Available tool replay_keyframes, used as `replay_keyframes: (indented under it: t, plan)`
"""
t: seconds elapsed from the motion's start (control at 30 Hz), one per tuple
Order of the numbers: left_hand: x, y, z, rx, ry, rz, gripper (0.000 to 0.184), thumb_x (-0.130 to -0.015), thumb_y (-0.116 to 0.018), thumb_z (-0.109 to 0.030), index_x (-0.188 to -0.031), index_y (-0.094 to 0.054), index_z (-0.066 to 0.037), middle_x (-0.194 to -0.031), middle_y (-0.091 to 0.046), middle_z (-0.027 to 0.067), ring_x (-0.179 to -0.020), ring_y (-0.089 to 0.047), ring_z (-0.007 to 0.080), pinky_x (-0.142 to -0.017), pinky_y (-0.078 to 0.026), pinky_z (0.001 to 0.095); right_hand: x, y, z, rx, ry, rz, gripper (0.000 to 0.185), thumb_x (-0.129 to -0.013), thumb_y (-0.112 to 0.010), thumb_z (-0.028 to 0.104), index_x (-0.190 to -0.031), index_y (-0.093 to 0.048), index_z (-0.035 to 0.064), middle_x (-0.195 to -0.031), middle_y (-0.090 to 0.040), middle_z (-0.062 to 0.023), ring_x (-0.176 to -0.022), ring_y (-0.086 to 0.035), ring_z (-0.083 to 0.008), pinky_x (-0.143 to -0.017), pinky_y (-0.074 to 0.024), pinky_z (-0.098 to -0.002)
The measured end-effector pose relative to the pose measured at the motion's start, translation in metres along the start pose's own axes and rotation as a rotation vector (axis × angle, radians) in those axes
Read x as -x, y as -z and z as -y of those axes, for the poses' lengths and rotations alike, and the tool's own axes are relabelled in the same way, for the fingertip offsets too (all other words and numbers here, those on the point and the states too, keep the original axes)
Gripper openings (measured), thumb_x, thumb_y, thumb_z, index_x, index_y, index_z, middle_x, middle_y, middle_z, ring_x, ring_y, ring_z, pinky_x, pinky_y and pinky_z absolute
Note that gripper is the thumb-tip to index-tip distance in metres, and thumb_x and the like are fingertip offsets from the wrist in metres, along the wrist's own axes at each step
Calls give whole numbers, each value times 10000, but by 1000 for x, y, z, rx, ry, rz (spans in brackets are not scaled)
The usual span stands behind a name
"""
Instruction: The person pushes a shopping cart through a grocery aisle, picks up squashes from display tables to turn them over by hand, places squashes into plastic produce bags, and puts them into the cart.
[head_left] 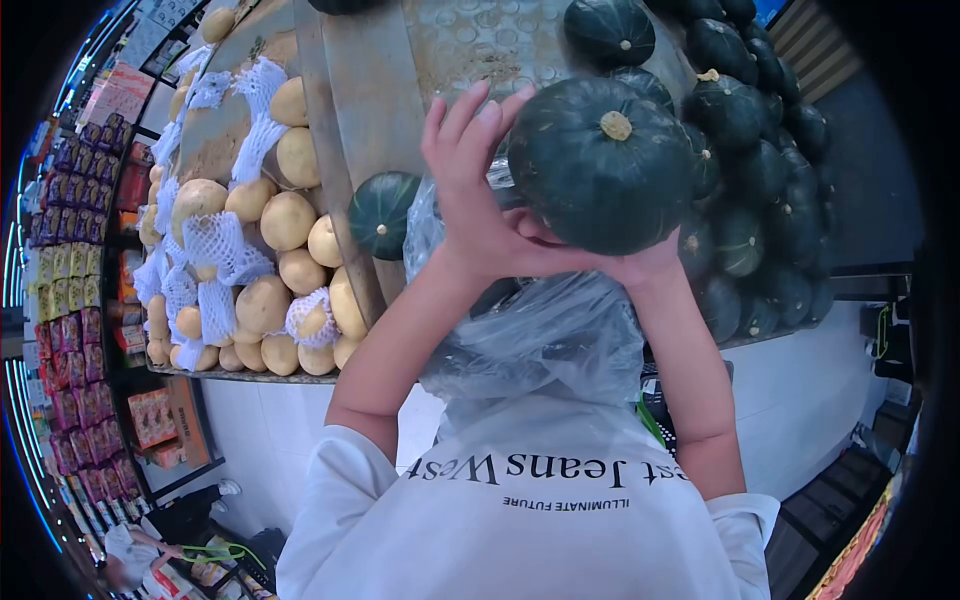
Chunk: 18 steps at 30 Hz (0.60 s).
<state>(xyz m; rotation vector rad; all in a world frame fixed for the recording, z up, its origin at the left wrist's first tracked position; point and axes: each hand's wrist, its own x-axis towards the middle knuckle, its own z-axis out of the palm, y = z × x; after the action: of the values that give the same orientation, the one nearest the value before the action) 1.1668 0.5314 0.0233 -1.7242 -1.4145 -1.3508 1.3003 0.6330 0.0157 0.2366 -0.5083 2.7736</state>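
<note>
A dark green kabocha squash (600, 165) with a pale, corky stem is held up in front of my chest, above the display. My left hand (470, 190) cups its left side, fingers raised and spread, the thumb reaching under it. At the lower right, my right hand (650, 262) supports the squash from beneath; its fingers are hidden behind it. The two wrists come close together below the squash. A clear plastic bag (540, 340) hangs crumpled beneath my hands and against my shirt. Something dark shows through its upper part, but I cannot tell what.
More kabocha squashes (760, 200) are heaped at the right, with one squash (385, 215) left of the bag. Pale round melons (288, 220), several in white foam nets (225, 245), fill the left bin behind a wooden divider (340, 170). Packaged goods (85, 200) line shelves farther left.
</note>
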Motion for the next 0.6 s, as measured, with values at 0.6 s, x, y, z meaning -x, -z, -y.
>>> replay_keyframes:
  t: [0.6]
  plan:
    - [3, -12, 1, 140, 90, -107, 1049, -531, -789, -584, -1272, -332, 1, -1231, -533, 171, -1116, -504, 327, -1013, -251, 487, 3, 13, -2, 142, 58, 10, 663, -890, -519, 380, -1424, -228, 114, -1403, -353, -165, -1227, -433, -343, -992, -412, -474]
